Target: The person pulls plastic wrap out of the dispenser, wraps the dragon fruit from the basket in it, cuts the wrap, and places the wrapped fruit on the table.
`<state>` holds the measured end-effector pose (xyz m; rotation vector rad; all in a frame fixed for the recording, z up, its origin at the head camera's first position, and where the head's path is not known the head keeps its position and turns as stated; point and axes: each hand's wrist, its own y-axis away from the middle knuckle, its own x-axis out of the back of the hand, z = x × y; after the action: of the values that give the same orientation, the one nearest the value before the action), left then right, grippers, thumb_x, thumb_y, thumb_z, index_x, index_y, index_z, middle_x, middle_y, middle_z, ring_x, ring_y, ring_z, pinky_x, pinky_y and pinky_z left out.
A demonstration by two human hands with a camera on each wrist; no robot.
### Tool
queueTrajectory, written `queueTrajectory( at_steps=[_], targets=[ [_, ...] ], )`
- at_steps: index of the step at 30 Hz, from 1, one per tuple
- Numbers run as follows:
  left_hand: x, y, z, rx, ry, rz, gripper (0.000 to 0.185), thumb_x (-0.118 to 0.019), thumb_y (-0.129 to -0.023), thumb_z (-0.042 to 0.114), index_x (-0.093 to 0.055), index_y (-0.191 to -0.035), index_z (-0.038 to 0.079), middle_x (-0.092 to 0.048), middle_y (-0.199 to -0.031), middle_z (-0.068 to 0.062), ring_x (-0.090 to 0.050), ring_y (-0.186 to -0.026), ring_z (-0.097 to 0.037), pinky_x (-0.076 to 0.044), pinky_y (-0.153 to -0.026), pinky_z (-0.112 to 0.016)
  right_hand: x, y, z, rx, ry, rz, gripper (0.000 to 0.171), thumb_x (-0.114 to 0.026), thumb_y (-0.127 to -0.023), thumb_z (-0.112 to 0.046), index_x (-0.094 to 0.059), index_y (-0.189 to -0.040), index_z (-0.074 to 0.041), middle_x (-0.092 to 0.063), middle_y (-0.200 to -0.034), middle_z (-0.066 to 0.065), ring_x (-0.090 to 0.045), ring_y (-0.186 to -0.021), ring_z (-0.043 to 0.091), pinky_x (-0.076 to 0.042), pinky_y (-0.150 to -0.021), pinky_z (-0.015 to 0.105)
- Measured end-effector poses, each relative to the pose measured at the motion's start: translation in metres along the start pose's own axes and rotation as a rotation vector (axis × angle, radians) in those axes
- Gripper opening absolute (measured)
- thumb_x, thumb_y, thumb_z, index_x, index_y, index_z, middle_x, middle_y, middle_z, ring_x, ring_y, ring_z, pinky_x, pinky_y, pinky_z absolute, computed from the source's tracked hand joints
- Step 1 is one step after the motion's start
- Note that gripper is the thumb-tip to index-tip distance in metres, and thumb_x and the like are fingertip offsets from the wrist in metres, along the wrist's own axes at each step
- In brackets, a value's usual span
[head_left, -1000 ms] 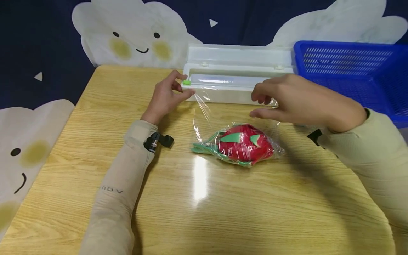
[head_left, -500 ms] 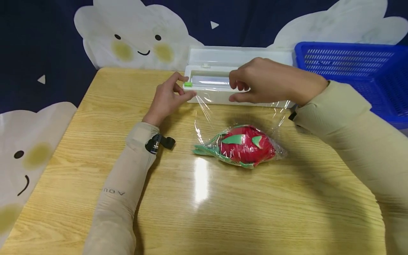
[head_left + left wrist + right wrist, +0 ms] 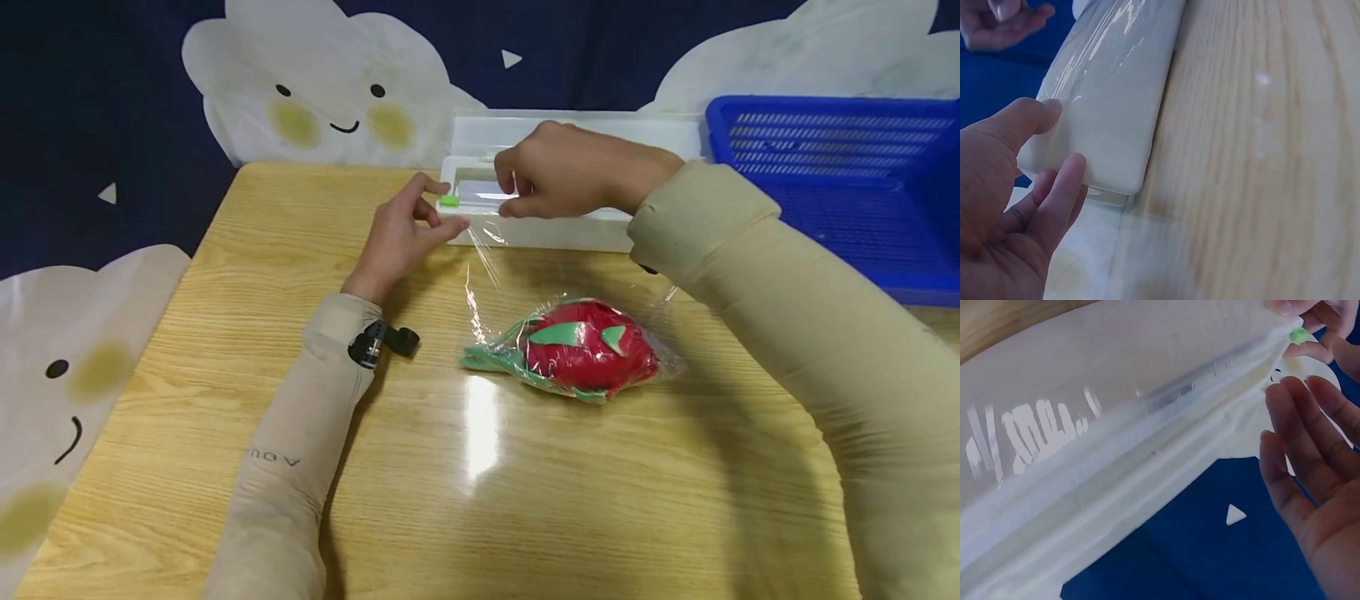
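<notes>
A white cling film dispenser lies at the table's back with its lid raised. My left hand grips its left end between thumb and fingers, beside a green slider; the left wrist view shows the thumb near the film. Above the dispenser's trough hovers my right hand, its fingers loosely bent. The right wrist view shows those fingers apart, holding nothing. Clear cling film stretches from the dispenser down over a red dragon fruit with green leaf tips, which lies on its side.
A blue plastic basket stands at the back right, against the dispenser's right end. The wooden table extends in front. A dark cloth with cloud faces hangs behind and at the left.
My right hand has moved left along the dispenser, from its right part toward the green slider. The left hand keeps its grip on the end. The dragon fruit has stayed in place.
</notes>
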<state>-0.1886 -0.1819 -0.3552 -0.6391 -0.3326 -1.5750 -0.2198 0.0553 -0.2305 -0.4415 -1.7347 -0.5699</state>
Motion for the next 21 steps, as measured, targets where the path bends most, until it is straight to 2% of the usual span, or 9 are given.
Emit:
queueTrajectory(
  at_steps=[8, 14, 16, 21],
  targets=[
    [-0.001, -0.001, -0.001, -0.022, -0.004, 0.008, 0.045, -0.081, -0.091, 0.029, -0.06, -0.127, 0.013, -0.069, -0.09, -0.009, -0.062, -0.08, -0.017, -0.044, -0.062, -0.023, -0.01, -0.03, 0.0, 0.03, -0.054, 0.069, 0.025, -0.065, -0.099, -0.02, -0.072, -0.119, -0.006, -0.077, -0.106, 0.015, -0.069, -0.085, 0.026, -0.057, -0.083, 0.039],
    [-0.002, -0.002, -0.001, -0.024, 0.021, 0.002, 0.039, -0.081, -0.091, 0.027, -0.06, -0.12, 0.01, -0.068, -0.107, -0.014, -0.072, -0.1, -0.024, -0.06, -0.084, -0.031, -0.016, -0.046, -0.004, 0.041, -0.102, 0.075, 0.032, -0.066, -0.1, -0.015, -0.072, -0.131, -0.01, -0.076, -0.12, 0.014, -0.073, -0.095, 0.026, -0.06, -0.092, 0.04],
    [-0.002, -0.002, -0.001, -0.027, 0.036, 0.003, 0.038, -0.081, -0.091, 0.025, -0.059, -0.117, 0.009, -0.065, -0.114, -0.014, -0.073, -0.105, -0.027, -0.062, -0.089, -0.034, -0.019, -0.051, -0.006, 0.043, -0.102, 0.065, 0.033, -0.066, -0.1, -0.015, -0.071, -0.132, -0.011, -0.076, -0.123, 0.013, -0.072, -0.095, 0.025, -0.059, -0.09, 0.038],
    [-0.004, -0.002, -0.001, -0.049, 0.041, 0.029, 0.037, -0.081, -0.09, 0.023, -0.062, -0.118, 0.008, -0.058, -0.127, -0.012, -0.073, -0.104, -0.028, -0.064, -0.089, -0.033, -0.025, -0.059, -0.008, 0.039, -0.072, 0.054, 0.032, -0.066, -0.1, -0.014, -0.071, -0.131, -0.01, -0.077, -0.12, 0.013, -0.068, -0.092, 0.022, -0.055, -0.082, 0.036]
  ],
)
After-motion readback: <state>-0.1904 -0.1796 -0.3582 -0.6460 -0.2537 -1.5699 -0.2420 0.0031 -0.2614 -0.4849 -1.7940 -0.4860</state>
